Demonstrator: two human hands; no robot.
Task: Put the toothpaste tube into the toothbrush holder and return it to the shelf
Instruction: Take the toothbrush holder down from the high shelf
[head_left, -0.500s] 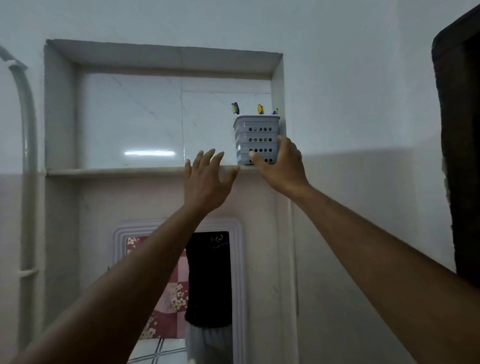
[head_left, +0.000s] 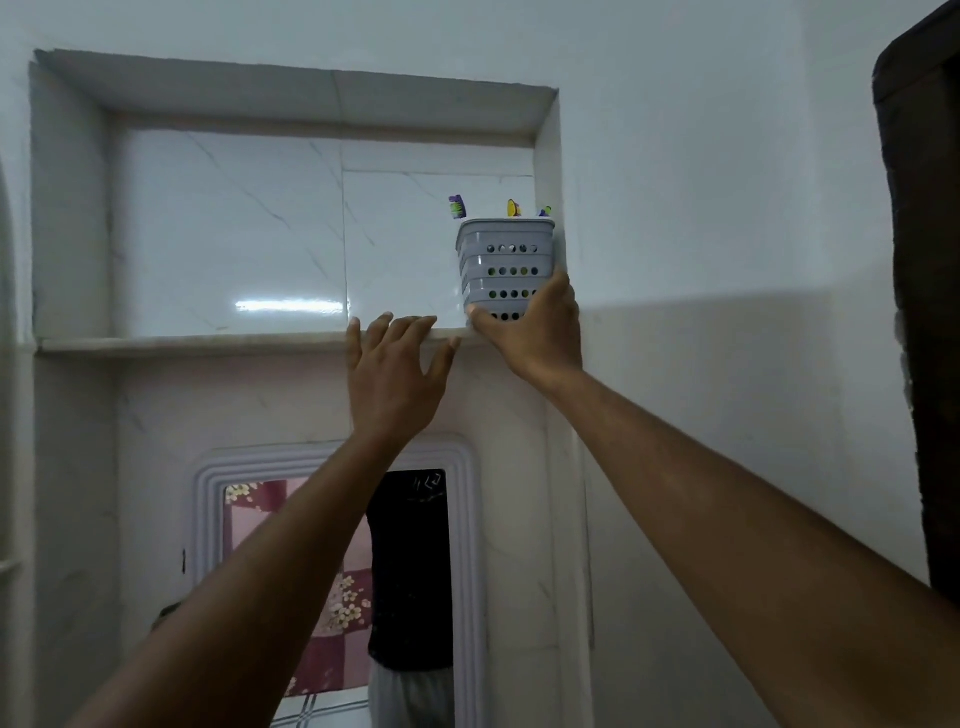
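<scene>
toothbrush holder was stood at the shelf's right end (against the niche wall) | brush heads were seen above its rim | right hand was wrapped around its base | left hand was spread, fingertips at shelf edge

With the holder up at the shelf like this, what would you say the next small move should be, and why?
Probably let go with the right hand and draw it back. The toothbrush holder appears to sit upright on the shelf, tucked against the right wall of the niche, with the hand wrapped round its lower part. The left hand is open, fingertips at the shelf edge, holding nothing.
</scene>
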